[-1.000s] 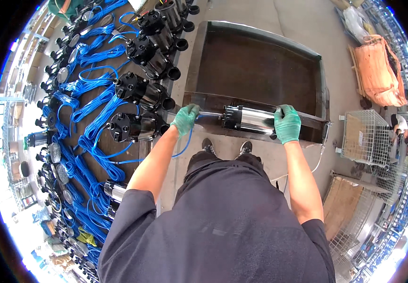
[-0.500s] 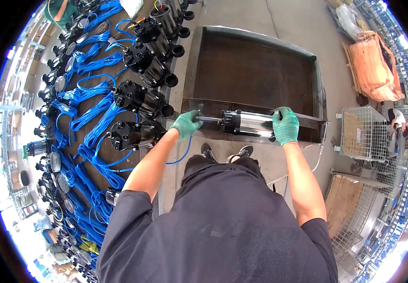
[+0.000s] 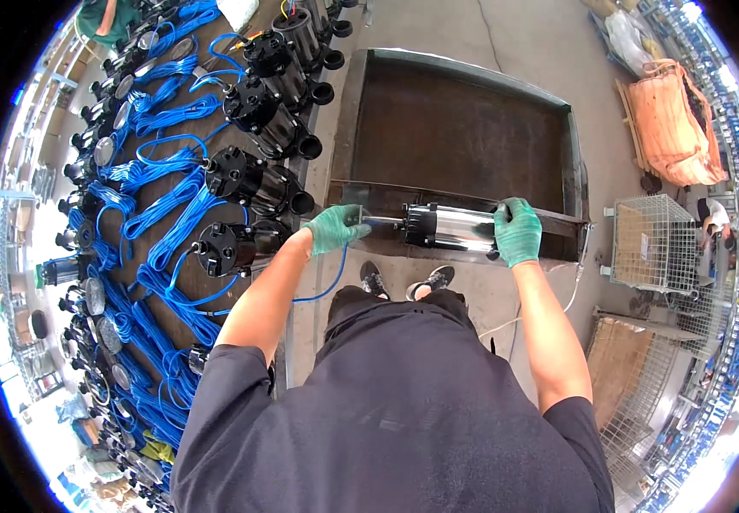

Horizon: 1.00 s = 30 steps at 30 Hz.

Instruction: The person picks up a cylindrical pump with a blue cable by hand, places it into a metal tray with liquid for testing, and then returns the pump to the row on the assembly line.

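A submersible pump (image 3: 455, 228) with a shiny metal barrel and a black head lies on its side along the near edge of a metal trough (image 3: 576, 154). My right hand (image 3: 518, 232), in a green glove, is closed over the pump's right end. In my gloved left hand (image 3: 336, 229) is the end of a thin metal rod (image 3: 382, 220), which runs to the pump's black head; its tip is too small to make out. Below the left hand hangs a blue cable (image 3: 335, 278).
On the left, a dark table (image 3: 183, 282) carries several standing black pumps (image 3: 245, 178) and coiled blue cables (image 3: 164, 214). To the right are a wire cage (image 3: 653, 244) and an orange sack (image 3: 675, 128). A pale hose (image 3: 576, 286) hangs by the trough's right corner.
My left hand has turned at the wrist, its fingers now pointing more to the right along the rod. The right hand keeps its place on the pump.
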Motion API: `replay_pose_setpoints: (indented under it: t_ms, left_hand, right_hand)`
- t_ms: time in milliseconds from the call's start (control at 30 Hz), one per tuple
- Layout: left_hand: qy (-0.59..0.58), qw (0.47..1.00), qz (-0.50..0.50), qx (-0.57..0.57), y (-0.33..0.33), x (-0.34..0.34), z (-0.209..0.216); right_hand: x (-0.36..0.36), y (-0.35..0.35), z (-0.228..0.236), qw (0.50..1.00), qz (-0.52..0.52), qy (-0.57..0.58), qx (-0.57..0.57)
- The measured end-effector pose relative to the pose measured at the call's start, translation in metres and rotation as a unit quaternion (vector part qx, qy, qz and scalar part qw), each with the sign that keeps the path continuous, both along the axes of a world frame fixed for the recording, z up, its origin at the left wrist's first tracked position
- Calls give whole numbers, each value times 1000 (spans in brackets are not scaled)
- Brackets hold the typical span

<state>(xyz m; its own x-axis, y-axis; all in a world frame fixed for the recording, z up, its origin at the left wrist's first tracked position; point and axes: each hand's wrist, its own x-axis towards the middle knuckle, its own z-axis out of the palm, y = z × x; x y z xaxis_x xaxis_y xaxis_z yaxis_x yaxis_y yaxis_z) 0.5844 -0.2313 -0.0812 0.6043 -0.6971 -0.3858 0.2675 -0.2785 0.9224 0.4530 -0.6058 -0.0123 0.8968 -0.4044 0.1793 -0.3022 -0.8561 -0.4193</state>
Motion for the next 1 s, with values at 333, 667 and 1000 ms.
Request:
replay_pose_setpoints:
  t_ms: [333,667,1000]
  left_hand:
    - [-233,951,-30,203,-5,-10,-9]
    - [162,980,111,-43,-5,-7,-19]
    - [-393,834,-78,379,-22,-8,-4]
  right_hand:
    - [0,1,-1,1000,14,-6,-6]
    - [-1,-2,2,1000,13,1,-11]
    - [-13,-7,27,999,5,26,46]
